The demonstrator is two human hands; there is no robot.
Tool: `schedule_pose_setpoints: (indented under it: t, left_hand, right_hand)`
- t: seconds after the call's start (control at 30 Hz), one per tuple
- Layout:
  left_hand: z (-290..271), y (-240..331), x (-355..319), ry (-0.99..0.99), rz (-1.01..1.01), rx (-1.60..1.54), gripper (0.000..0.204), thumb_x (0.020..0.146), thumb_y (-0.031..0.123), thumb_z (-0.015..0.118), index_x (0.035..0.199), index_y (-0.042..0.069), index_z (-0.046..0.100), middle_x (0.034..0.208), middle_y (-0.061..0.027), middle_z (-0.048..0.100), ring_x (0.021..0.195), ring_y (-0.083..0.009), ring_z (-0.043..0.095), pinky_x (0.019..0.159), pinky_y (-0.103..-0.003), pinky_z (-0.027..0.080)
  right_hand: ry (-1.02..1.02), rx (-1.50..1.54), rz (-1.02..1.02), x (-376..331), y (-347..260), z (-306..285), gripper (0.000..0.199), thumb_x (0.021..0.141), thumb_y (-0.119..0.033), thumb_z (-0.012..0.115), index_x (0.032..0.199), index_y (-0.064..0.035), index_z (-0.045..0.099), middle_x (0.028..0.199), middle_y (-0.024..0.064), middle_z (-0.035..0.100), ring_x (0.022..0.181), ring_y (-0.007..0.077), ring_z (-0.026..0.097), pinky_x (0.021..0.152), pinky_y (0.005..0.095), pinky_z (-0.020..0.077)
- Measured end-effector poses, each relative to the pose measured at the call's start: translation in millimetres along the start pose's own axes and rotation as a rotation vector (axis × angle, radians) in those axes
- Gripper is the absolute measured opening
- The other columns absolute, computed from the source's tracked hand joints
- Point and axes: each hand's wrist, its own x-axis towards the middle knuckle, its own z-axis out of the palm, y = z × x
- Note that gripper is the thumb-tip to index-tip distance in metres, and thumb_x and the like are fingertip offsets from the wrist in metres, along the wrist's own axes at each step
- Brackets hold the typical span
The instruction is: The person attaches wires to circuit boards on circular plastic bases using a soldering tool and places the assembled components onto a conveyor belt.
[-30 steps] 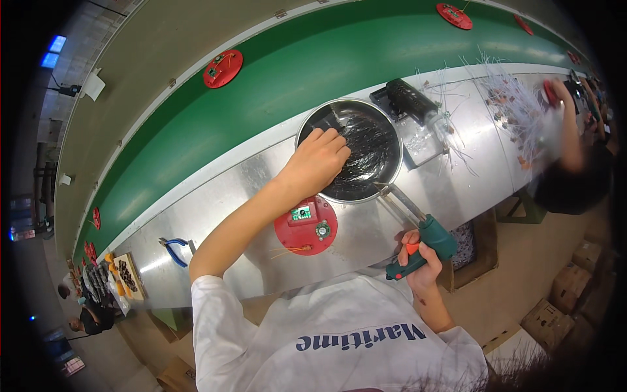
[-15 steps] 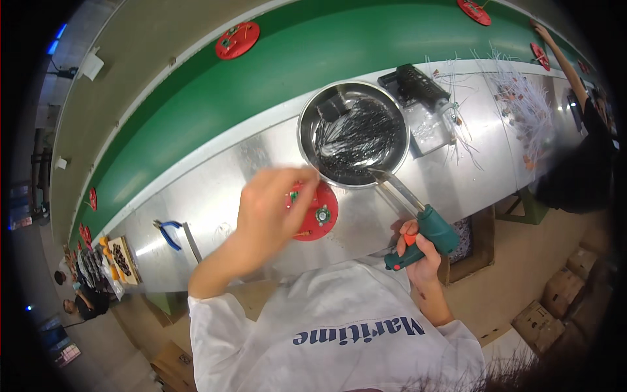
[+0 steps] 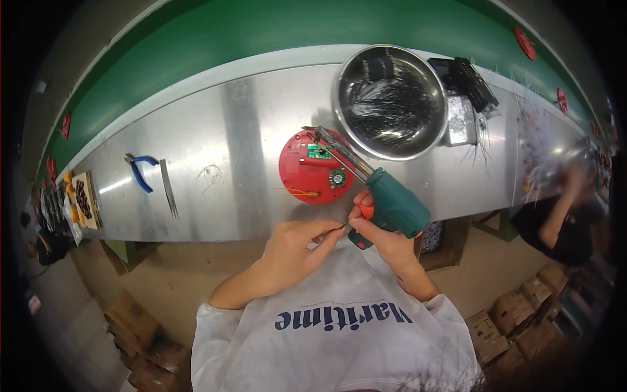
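My right hand (image 3: 382, 236) is wrapped round the grip of a green soldering gun (image 3: 398, 202) with an orange trigger. Its long metal barrel reaches up and left over a round red plate (image 3: 294, 157). On that plate sit a small green circuit board (image 3: 318, 151), a round component (image 3: 337, 178) and thin yellow wires (image 3: 297, 191). Close to the table edge, my left hand (image 3: 290, 255) is closed, pinching a thin dark piece (image 3: 345, 225) against the right thumb and fingers. That piece is too small to name exactly. Beyond the gun stands a steel bowl (image 3: 341, 114) of short black strands.
Blue-handled pliers (image 3: 140, 175) and tweezers (image 3: 168, 189) lie on the left. A black device (image 3: 473, 85) stands beside the bowl, with white wires (image 3: 532, 137) farther right. A co-worker's arm (image 3: 562, 206) is at the right. A green conveyor belt (image 3: 261, 29) runs behind.
My left hand has drawn back from beside the bowl to meet my right hand near the table edge. The view has shifted, and the gun's barrel now shows over the red plate.
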Motion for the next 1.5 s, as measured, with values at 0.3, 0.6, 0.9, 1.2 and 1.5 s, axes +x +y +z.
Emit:
schedule_pose_setpoints:
  t: [0.3,0.6,0.9,1.2,1.5]
  left_hand:
    - [6,-20,-6,0.028,-0.035,-0.106,0.011,0.085,0.003,0.067,0.095,0.000,0.069,0.083,-0.0108,0.072,0.066,-0.0164,0.070,0.062,-0.026,0.054]
    - [8,-20,0,0.092,0.003,-0.034,0.012,0.084,0.002,0.066,0.095,0.000,0.069,0.081,-0.0103,0.072,0.065,-0.0167,0.069,0.059,-0.026,0.054]
    - [13,-24,-3,0.080,0.027,-0.028,0.010,0.084,0.002,0.066,0.093,-0.001,0.069,0.082,-0.0117,0.072,0.066,-0.0192,0.070,0.060,-0.027,0.054]
    - [7,-33,-11,0.278,-0.173,-0.044,0.013,0.083,0.006,0.071,0.094,-0.001,0.070,0.076,-0.0078,0.071,0.064,-0.0116,0.065,0.059,-0.023,0.051]
    - [13,-49,-4,0.729,-0.107,-0.262,0.014,0.083,-0.003,0.070,0.097,-0.002,0.071,0.076,-0.0071,0.069,0.062,-0.0069,0.060,0.054,-0.019,0.046]
  right_hand:
    - [0.006,-0.101,0.014,3,0,9,0.034,0.076,0.014,0.068,0.105,0.0006,0.056,0.105,0.0110,0.059,0.086,0.0158,0.063,0.071,0.0273,0.0530]
    - [0.012,-0.169,-0.053,2,1,13,0.035,0.076,0.014,0.067,0.107,0.0006,0.056,0.107,0.0120,0.058,0.088,0.0155,0.063,0.074,0.0278,0.0526]
    - [0.023,-0.175,-0.044,1,2,10,0.036,0.076,0.015,0.066,0.108,0.0001,0.056,0.107,0.0119,0.058,0.087,0.0164,0.062,0.076,0.0288,0.0516]
    - [0.067,-0.204,-0.058,3,4,-1,0.034,0.076,0.011,0.066,0.106,-0.0005,0.056,0.103,0.0098,0.057,0.086,0.0161,0.059,0.076,0.0278,0.0492]
    - [0.091,-0.133,-0.024,6,2,2,0.033,0.075,0.013,0.065,0.103,-0.0010,0.055,0.103,0.0098,0.057,0.086,0.0164,0.059,0.075,0.0284,0.0494]
